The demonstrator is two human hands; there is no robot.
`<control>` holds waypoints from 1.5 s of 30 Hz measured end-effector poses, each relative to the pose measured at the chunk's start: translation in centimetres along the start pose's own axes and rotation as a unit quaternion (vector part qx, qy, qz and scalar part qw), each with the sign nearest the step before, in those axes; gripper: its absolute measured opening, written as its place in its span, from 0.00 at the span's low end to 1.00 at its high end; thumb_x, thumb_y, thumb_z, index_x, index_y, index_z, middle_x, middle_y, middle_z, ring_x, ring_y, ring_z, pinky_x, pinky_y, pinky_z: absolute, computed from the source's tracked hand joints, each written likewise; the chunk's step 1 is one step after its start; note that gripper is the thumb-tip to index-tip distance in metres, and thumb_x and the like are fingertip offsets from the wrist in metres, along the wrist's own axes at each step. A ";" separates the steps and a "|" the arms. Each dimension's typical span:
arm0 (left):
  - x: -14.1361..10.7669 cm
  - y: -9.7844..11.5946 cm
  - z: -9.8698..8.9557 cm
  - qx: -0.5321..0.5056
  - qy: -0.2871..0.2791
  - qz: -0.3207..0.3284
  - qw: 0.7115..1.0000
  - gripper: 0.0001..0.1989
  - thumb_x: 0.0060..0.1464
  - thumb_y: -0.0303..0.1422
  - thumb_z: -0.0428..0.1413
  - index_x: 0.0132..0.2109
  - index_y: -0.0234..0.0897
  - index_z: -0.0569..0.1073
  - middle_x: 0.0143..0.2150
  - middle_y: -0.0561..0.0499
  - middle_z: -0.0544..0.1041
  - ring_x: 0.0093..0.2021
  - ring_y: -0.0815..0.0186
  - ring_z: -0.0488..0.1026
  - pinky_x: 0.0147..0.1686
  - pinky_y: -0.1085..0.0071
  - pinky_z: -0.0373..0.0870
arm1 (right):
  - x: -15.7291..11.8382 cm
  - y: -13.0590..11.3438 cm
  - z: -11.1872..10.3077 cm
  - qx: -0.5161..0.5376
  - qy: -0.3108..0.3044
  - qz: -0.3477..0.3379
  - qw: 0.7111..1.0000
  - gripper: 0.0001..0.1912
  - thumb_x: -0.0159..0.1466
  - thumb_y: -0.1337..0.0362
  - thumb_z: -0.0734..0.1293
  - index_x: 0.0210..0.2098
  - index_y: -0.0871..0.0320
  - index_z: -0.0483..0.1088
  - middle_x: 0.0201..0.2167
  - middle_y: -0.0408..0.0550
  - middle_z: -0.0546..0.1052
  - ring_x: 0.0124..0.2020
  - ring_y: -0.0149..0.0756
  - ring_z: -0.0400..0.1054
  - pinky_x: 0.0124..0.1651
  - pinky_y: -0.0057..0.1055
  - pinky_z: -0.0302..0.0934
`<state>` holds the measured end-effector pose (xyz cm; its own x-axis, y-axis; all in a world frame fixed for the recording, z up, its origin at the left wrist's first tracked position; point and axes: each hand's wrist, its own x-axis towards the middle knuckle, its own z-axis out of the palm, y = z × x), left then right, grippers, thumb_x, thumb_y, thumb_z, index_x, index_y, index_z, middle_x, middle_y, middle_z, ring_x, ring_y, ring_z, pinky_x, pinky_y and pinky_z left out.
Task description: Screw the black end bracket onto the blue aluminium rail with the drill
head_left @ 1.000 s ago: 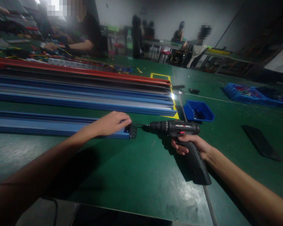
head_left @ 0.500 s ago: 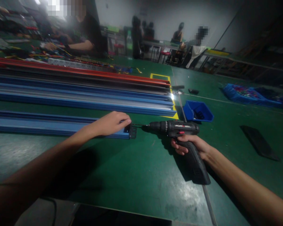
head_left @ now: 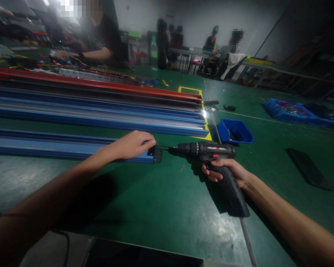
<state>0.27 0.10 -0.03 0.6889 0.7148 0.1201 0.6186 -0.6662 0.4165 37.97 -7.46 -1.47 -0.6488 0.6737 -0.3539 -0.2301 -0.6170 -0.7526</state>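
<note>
My right hand (head_left: 225,170) is wrapped round the grip of a black cordless drill (head_left: 217,150), its index finger by the red switch. The drill lies level, its long thin bit (head_left: 165,147) pointing left and reaching the black end cap (head_left: 157,154) of a blue metal profile (head_left: 58,144). Over that end of the profile rests my left hand (head_left: 135,144), closed on it, with the thumb side against the cap. The undersides of the left fingers are hidden. Whether the bit sits in a screw is too small to tell.
Behind lie several long blue profiles (head_left: 100,115) and an orange-red one (head_left: 128,83). A blue bin (head_left: 236,131) with small dark parts stands beyond the drill. A dark flat piece (head_left: 308,168) lies at right. Across the table a person (head_left: 100,52) handles wires.
Both hands, the drill and the profile keep their places relative to each other. The whole view has shifted very slightly.
</note>
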 end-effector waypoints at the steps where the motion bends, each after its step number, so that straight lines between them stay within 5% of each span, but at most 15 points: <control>1: 0.0 0.0 0.0 -0.001 0.000 0.000 1.000 0.23 0.70 0.45 0.44 0.42 0.36 0.78 0.39 0.48 0.80 0.39 0.63 0.75 0.42 0.69 0.66 | 0.0 0.0 0.0 -0.001 0.000 -0.002 1.000 0.12 0.63 0.65 0.69 0.39 0.72 0.78 0.31 0.52 0.76 0.21 0.23 0.63 0.32 0.24 0.68; 24: 0.0 0.2 -0.2 -0.012 -0.006 -0.002 1.000 0.21 0.70 0.43 0.45 0.39 0.35 0.76 0.37 0.49 0.78 0.37 0.65 0.73 0.40 0.71 0.63 | 0.0 0.1 -0.2 0.006 -0.006 -0.007 1.000 0.13 0.65 0.65 0.68 0.41 0.72 0.78 0.33 0.53 0.76 0.20 0.22 0.61 0.32 0.25 0.67; 38: 0.2 0.1 -0.1 -0.014 -0.002 0.005 1.000 0.21 0.69 0.44 0.45 0.39 0.35 0.76 0.36 0.49 0.78 0.37 0.64 0.73 0.40 0.70 0.63 | 0.0 0.0 0.0 -0.007 -0.011 0.001 1.000 0.14 0.65 0.63 0.69 0.38 0.72 0.78 0.20 0.45 0.70 0.20 0.26 0.62 0.31 0.24 0.65; 45: 0.1 0.1 0.1 -0.010 -0.003 -0.004 1.000 0.21 0.70 0.43 0.44 0.39 0.36 0.77 0.38 0.48 0.79 0.38 0.63 0.74 0.40 0.69 0.64 | -0.1 0.1 -0.1 -0.004 -0.005 0.004 1.000 0.13 0.64 0.63 0.69 0.37 0.71 0.78 0.22 0.47 0.71 0.20 0.24 0.60 0.30 0.23 0.64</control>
<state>0.45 0.04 -0.06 0.6864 0.7185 0.1122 0.6159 -0.6563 0.4358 38.08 -7.60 -1.58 -0.6580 0.6641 -0.3550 -0.2185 -0.6195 -0.7540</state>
